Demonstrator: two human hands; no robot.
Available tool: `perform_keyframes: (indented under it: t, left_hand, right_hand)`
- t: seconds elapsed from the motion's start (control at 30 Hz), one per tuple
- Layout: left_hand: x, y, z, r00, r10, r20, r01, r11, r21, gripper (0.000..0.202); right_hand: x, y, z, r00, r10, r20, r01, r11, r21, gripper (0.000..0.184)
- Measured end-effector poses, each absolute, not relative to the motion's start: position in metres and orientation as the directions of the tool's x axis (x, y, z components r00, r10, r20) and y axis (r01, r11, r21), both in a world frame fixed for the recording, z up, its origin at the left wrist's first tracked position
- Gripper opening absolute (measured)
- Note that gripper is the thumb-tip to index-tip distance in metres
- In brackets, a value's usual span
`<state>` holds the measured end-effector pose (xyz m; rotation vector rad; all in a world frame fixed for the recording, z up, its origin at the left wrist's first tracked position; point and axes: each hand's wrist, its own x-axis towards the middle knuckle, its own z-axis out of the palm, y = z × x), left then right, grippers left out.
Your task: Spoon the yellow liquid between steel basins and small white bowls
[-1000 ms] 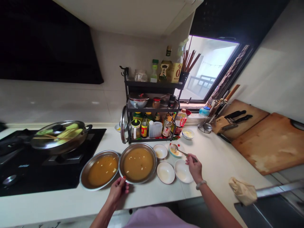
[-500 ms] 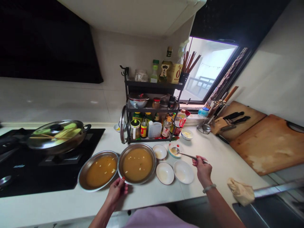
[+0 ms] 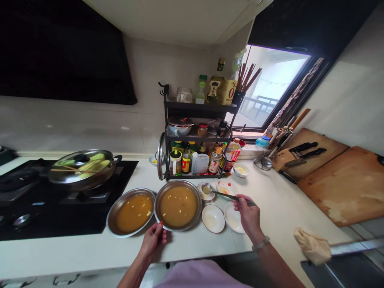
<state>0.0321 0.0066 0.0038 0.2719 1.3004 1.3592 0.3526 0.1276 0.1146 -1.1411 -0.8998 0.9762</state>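
My left hand [image 3: 154,240] grips the near rim of a round metal pan [image 3: 178,205] filled with brown-yellow liquid and pale bits. A second metal pan [image 3: 132,212] of the same liquid sits just left of it. My right hand [image 3: 247,211] is closed on the handle of a metal spoon [image 3: 217,192], whose bowl hangs over a small white dish [image 3: 205,192] right of the held pan. Another small dish [image 3: 226,187] with red specks lies behind the spoon handle. Two white dishes [image 3: 213,218] [image 3: 233,218] rest nearer me.
A lidded wok [image 3: 81,172] with chopsticks on it sits on the black hob [image 3: 36,208] at left. A black spice rack [image 3: 198,140] stands behind the pans. Wooden boards [image 3: 345,184] and a knife block [image 3: 295,156] are at right. A crumpled cloth [image 3: 312,246] lies by the sink edge.
My right hand carried the spoon leftward from the red-specked dish to over the small white dish beside the pan. My left hand stays on the pan's rim.
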Motion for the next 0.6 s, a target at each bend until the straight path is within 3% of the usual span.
perform_keyframes:
  t: [0.17,0.37,0.43,0.6]
  left_hand:
    - [0.032,0.0,-0.002,-0.394,0.773,-0.497,-0.484,0.284,0.827,0.057]
    - [0.026,-0.01,0.011,-0.583,0.735,-0.345,-0.228,0.259,0.938,0.055]
    - [0.036,-0.006,0.027,-0.542,0.776,-0.323,-0.223,0.237,0.946,0.052]
    - [0.096,0.032,0.068,-0.246,0.891,-0.383,-0.387,0.272,0.881,0.042]
  right_hand:
    - [0.312,0.108,0.103,0.146,0.969,0.2,0.003,0.202,-0.979,0.033]
    - [0.303,0.086,0.1,-0.255,0.842,0.475,0.155,0.52,-0.84,0.022]
    - [0.314,0.088,0.105,-0.221,0.83,0.512,0.168,0.55,-0.818,0.022]
    - [0.369,0.111,0.116,0.142,0.866,0.48,0.27,0.433,-0.86,0.024]
